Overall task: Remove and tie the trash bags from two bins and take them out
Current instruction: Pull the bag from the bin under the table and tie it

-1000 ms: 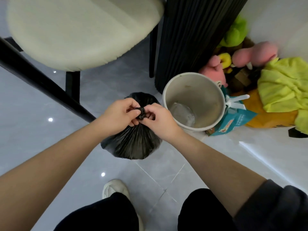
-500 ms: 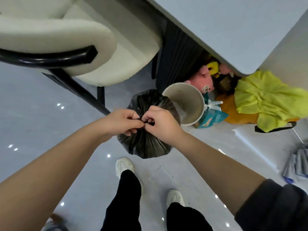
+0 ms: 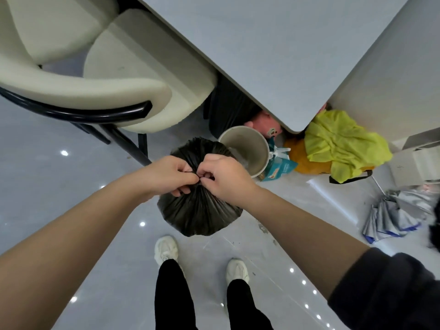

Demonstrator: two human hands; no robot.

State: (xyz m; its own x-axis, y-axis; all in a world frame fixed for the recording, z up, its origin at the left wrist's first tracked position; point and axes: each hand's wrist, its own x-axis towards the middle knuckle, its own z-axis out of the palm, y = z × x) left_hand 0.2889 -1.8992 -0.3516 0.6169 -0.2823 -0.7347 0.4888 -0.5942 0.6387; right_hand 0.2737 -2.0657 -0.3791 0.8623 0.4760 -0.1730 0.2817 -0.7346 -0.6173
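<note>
- Head view: one black trash bag (image 3: 200,213), full and round, its glossy plastic pleated up to a gathered neck.
- Bag is in front of the person's feet, just beside one beige bin (image 3: 240,145).
- Left hand (image 3: 170,173) and right hand (image 3: 223,176) both pinch the neck with curled fingers, the hands touching.
- Also: one cream chair (image 3: 119,75), one grey table (image 3: 273,55), two white shoes (image 3: 166,250), one yellow cloth (image 3: 340,144).

- One head-worn view, looking steeply down at the floor (image 3: 59,210) from standing height.
- Close below, mid-frame: left hand (image 3: 171,175) and right hand (image 3: 226,178) on the trash bag (image 3: 200,215); table (image 3: 285,55) at the far edge.
</note>
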